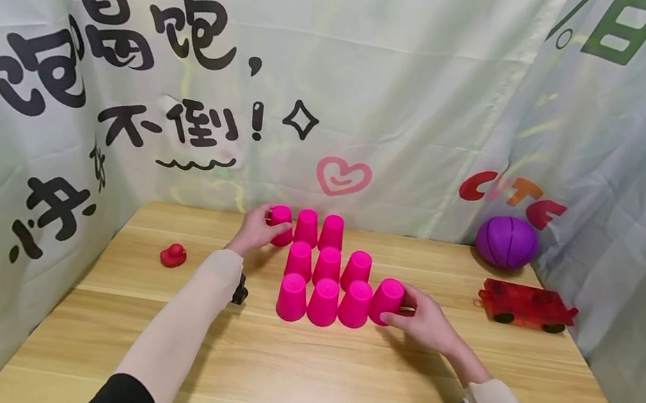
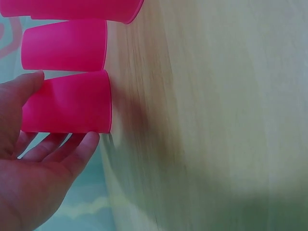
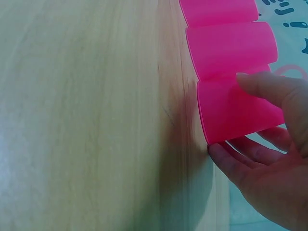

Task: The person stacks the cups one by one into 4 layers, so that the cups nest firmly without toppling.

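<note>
Pink cups (image 1: pixel 323 300) stand upside down on the wooden table in three rows: three at the back, three in the middle, several in front. My left hand (image 1: pixel 255 229) holds the leftmost back cup (image 1: pixel 280 218) between thumb and fingers. In the left wrist view, the thumb lies along one side of that cup (image 2: pixel 72 103) and the fingertips reach the other side. At the right end of the front row, my right hand (image 1: pixel 427 322) grips a cup (image 1: pixel 389 296) from its right. The right wrist view shows this cup (image 3: pixel 236 113) close beside its neighbour (image 3: pixel 233 50).
To the left lies a small red rubber duck (image 1: pixel 173 255). A purple ball (image 1: pixel 507 242) sits at the back right corner, with a red toy car (image 1: pixel 525 305) in front of it. Printed cloth (image 1: pixel 400 115) hangs behind the table (image 1: pixel 294 380) and along both sides.
</note>
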A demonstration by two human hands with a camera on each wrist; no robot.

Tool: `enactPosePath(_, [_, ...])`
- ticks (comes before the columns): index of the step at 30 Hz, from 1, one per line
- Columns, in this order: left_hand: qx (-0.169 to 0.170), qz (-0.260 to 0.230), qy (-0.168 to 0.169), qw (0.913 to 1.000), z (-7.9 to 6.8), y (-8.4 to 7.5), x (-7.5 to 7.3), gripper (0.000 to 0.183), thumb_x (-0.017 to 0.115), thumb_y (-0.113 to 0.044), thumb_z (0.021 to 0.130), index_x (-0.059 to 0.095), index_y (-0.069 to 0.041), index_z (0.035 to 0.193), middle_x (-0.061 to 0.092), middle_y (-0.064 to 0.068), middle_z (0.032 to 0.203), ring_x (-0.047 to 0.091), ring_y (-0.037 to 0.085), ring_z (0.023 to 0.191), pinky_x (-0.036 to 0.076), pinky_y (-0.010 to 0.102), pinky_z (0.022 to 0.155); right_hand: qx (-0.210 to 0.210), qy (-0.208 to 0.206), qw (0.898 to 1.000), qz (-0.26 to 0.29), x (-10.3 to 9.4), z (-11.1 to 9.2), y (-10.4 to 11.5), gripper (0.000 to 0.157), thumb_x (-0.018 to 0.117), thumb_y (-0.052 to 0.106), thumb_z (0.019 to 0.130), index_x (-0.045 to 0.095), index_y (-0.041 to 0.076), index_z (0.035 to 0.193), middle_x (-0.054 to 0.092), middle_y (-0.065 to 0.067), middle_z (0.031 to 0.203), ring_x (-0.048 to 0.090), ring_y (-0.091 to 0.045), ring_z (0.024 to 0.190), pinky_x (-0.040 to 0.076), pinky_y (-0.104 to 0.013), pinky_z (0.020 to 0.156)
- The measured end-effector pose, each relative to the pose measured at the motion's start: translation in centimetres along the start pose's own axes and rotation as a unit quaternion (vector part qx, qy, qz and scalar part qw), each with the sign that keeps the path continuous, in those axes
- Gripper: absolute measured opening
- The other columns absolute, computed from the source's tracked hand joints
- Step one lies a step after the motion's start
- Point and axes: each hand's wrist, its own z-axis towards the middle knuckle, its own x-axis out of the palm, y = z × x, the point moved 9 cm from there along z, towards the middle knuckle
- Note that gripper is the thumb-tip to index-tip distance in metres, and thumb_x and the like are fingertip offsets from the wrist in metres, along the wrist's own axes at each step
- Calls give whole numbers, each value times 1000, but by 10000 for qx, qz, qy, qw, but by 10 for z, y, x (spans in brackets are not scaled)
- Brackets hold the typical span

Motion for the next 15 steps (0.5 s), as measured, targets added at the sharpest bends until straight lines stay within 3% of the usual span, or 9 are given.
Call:
enactPosePath(9, [13, -14, 13, 10000, -1, 0, 0, 60, 77, -21, 96, 53, -2, 148, 64, 23, 136, 63, 39, 125, 56, 50, 107, 29, -65, 10000, -8, -1, 1, 0, 67, 83, 19, 92, 53, -5, 146, 73, -20, 122, 73, -32, 110, 59, -22, 85])
enactPosePath(15, [127, -279, 125, 9995, -4, -2, -3, 65, 79, -22, 95, 50, -3, 150, 63, 24, 137, 62, 41, 126, 56, 51, 107, 51, -113, 9999, -69, -3, 2, -3, 67, 83, 20, 91, 53, -6, 145, 74, -20, 120, 73, -31, 109, 59, -22, 84])
